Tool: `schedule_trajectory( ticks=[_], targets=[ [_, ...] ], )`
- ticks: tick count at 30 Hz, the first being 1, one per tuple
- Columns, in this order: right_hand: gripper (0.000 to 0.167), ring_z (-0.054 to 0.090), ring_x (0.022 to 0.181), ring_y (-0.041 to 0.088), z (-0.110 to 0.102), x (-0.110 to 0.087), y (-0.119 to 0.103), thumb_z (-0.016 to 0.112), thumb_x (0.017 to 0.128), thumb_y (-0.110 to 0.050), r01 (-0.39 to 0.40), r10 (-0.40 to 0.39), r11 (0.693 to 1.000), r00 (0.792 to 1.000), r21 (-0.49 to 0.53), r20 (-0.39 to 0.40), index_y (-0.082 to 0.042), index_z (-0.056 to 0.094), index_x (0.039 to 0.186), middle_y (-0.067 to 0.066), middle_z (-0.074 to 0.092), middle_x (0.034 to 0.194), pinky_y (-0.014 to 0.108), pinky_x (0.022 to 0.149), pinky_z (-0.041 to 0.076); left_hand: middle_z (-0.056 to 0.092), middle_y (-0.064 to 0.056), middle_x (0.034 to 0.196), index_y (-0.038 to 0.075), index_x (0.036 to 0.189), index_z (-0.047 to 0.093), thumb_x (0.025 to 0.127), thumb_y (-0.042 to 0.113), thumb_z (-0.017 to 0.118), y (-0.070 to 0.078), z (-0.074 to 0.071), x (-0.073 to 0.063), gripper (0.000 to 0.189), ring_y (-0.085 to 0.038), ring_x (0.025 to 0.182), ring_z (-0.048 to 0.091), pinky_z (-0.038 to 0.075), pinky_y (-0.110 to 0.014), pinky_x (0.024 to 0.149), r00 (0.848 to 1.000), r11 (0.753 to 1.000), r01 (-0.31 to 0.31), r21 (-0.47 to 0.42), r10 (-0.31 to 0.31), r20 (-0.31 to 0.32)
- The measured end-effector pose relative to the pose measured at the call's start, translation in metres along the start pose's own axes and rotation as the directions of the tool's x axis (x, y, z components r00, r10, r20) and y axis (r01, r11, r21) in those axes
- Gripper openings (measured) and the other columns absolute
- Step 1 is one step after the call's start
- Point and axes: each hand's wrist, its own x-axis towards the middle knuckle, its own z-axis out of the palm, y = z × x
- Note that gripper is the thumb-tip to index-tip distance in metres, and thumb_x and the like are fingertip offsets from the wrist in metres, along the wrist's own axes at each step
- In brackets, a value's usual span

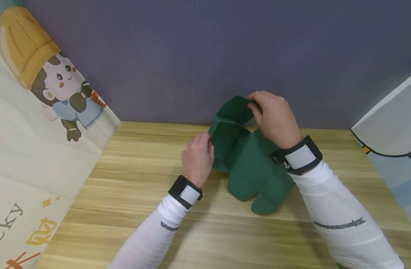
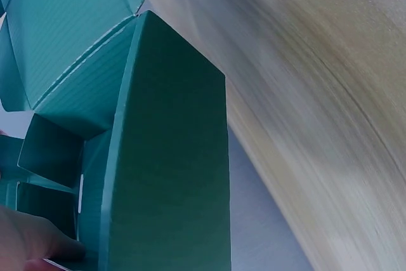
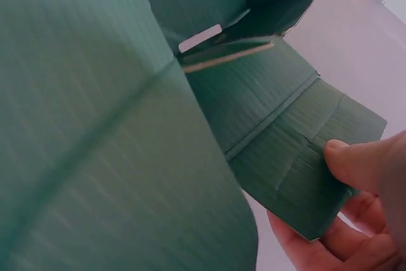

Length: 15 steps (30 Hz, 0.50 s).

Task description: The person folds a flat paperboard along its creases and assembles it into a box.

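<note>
A dark green cardboard box (image 1: 240, 157), partly folded, stands tilted over the wooden table with its flaps spread toward the front. My left hand (image 1: 198, 154) grips its left side wall; the left wrist view shows that wall (image 2: 171, 150) up close, with fingers (image 2: 38, 236) at the lower left. My right hand (image 1: 274, 116) pinches a flap at the box's back right. In the right wrist view, the thumb lies on top of this creased flap (image 3: 298, 157) and the other fingers are beneath. A pale slot (image 3: 200, 38) shows at a fold inside the box.
The wood-grain table (image 1: 141, 160) ends at a dark grey-blue wall (image 1: 192, 56) just behind the box. A cream panel (image 1: 30, 149) with a cartoon figure borders the left, and a printed panel (image 1: 390, 123) borders the right. Both wrists wear black straps (image 1: 185, 191) over white sleeves.
</note>
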Motion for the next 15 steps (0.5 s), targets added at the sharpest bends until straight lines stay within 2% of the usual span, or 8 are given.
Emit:
schedule_trajectory(
  ticks=[8, 15],
  targets=[
    [0.015, 0.066, 0.083, 0.026, 0.004, -0.012, -0.015, 0.063, 0.093, -0.008, 0.075, -0.075, 0.997, 0.997, 0.008, -0.009, -0.001, 0.067, 0.106, 0.013, 0.068, 0.097, 0.04, 0.073, 0.055, 0.066, -0.003, 0.085, 0.008, 0.088, 0.064, 0.085, 0.005, 0.065, -0.003, 0.001, 0.001, 0.005, -0.016, 0.067, 0.063, 0.053, -0.03, 0.053, 1.0, 1.0, 0.021, -0.01, -0.021, 0.015],
    [0.015, 0.067, 0.085, 0.025, 0.009, -0.022, -0.024, 0.065, 0.091, -0.006, 0.102, -0.102, 0.995, 0.995, 0.005, -0.003, -0.002, 0.067, 0.105, 0.012, 0.068, 0.098, 0.04, 0.072, 0.056, 0.065, -0.002, 0.083, 0.01, 0.085, 0.062, 0.085, 0.006, 0.065, -0.004, 0.002, 0.001, 0.005, -0.017, 0.066, 0.063, 0.053, -0.032, 0.052, 1.0, 1.0, 0.025, 0.009, -0.025, 0.005]
  ],
)
